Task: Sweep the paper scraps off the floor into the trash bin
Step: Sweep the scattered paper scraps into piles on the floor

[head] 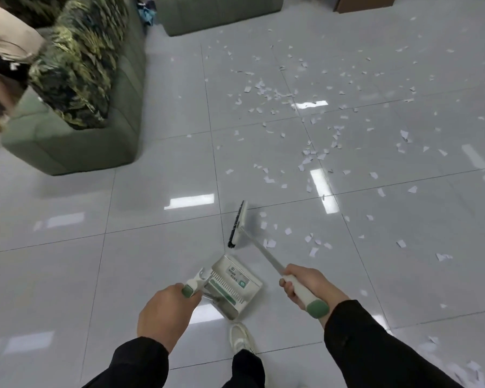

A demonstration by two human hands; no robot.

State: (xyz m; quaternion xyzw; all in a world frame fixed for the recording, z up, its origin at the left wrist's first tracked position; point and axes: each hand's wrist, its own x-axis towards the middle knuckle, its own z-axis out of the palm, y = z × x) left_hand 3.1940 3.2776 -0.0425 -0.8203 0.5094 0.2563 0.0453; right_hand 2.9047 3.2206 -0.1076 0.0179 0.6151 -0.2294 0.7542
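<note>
Broom and dustpan in hand, scraps on floor.
Right hand [305, 284] grips broom [259, 249]; left hand [165, 312] grips dustpan [233, 287] handle; paper scraps [308, 155] scattered over tiled floor [151, 247].

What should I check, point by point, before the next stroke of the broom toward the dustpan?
1. Right hand grips the broom handle: ok.
2. Left hand holds the dustpan handle: ok.
3. Broom head near scraps: ok, paper scraps lie just beside it.
4. Dustpan mouth flat on the floor: cannot tell.
5. Shoe out of the path: ok, behind the dustpan.
6. Trash bin within reach: cannot tell, none in view.
</note>
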